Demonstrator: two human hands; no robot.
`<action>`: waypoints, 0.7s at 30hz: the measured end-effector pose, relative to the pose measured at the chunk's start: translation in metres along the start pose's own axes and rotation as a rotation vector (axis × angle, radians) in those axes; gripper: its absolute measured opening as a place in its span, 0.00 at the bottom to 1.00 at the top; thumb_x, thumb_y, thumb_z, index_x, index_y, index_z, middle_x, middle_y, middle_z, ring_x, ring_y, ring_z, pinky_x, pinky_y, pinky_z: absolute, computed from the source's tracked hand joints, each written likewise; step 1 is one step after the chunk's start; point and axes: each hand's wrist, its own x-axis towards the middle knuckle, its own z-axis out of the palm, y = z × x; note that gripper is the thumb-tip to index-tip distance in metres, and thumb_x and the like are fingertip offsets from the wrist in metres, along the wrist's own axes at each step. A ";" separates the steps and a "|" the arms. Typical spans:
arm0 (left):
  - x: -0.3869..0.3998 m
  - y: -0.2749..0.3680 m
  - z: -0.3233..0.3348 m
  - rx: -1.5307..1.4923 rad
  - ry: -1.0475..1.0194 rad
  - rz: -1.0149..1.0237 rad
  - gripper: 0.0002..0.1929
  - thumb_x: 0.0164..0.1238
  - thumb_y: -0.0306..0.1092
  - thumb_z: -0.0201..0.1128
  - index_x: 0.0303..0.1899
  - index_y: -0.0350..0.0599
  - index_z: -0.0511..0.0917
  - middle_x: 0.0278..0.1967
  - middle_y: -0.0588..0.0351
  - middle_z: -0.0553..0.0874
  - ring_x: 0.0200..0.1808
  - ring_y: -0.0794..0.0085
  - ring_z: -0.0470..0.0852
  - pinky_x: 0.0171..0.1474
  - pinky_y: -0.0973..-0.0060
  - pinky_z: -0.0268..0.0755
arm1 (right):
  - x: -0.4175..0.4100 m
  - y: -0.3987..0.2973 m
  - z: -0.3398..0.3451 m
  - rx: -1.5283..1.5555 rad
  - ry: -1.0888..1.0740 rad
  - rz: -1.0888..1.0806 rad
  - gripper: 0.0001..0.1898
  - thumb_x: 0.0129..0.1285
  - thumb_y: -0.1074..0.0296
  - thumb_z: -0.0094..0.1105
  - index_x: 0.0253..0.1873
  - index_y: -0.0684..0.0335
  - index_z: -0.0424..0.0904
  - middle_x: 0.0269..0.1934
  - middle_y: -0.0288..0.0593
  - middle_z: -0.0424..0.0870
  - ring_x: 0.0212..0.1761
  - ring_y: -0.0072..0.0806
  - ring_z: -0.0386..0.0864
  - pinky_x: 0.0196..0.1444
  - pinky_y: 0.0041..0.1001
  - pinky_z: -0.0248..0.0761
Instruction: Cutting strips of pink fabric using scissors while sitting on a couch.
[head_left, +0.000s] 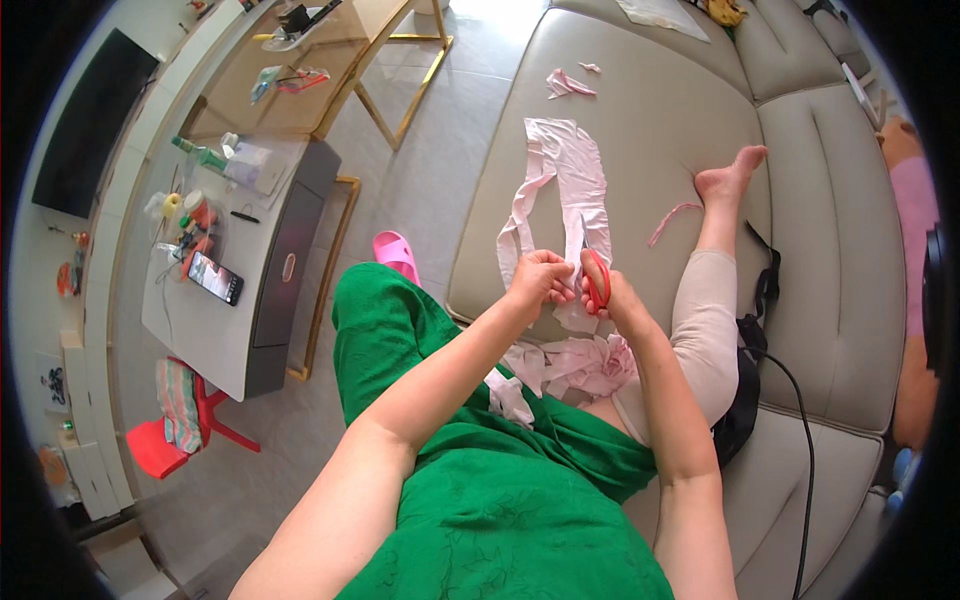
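Observation:
Pale pink fabric lies spread on the sofa seat, with a long strip looping out on its left side. My right hand holds red-handled scissors, their blades pointing away from me over the near part of the fabric. Just left of the scissors, my left hand pinches the fabric's edge between its fingers. A crumpled heap of pink fabric rests by my lap, and a white piece lies on my green garment. Small scraps are farther up the seat, and a thin pink strip curls near my bare foot.
A grey sofa carries a black strap and a black cable on the right. At left stand a white-topped cabinet with a phone, a glass table and a red chair. A pink slipper is on the floor.

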 end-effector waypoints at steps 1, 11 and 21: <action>0.000 0.000 0.000 -0.006 -0.006 -0.005 0.06 0.61 0.28 0.63 0.34 0.41 0.72 0.25 0.55 0.80 0.19 0.70 0.82 0.18 0.80 0.73 | 0.001 -0.002 0.000 -0.004 0.005 0.011 0.28 0.61 0.32 0.48 0.26 0.54 0.72 0.17 0.28 0.74 0.15 0.13 0.70 0.16 0.13 0.58; 0.000 -0.002 -0.003 -0.026 -0.015 0.006 0.06 0.61 0.28 0.63 0.34 0.42 0.73 0.25 0.56 0.79 0.19 0.71 0.82 0.17 0.81 0.72 | 0.010 0.003 0.001 -0.091 0.079 -0.039 0.27 0.58 0.35 0.55 0.25 0.55 0.73 0.15 0.28 0.71 0.14 0.15 0.68 0.16 0.15 0.58; -0.001 -0.003 -0.003 -0.015 -0.042 0.031 0.06 0.62 0.30 0.63 0.33 0.43 0.72 0.23 0.57 0.80 0.18 0.73 0.81 0.16 0.82 0.70 | 0.020 -0.010 -0.001 0.015 -0.014 0.022 0.28 0.56 0.33 0.56 0.25 0.56 0.72 0.16 0.31 0.74 0.14 0.15 0.70 0.17 0.15 0.61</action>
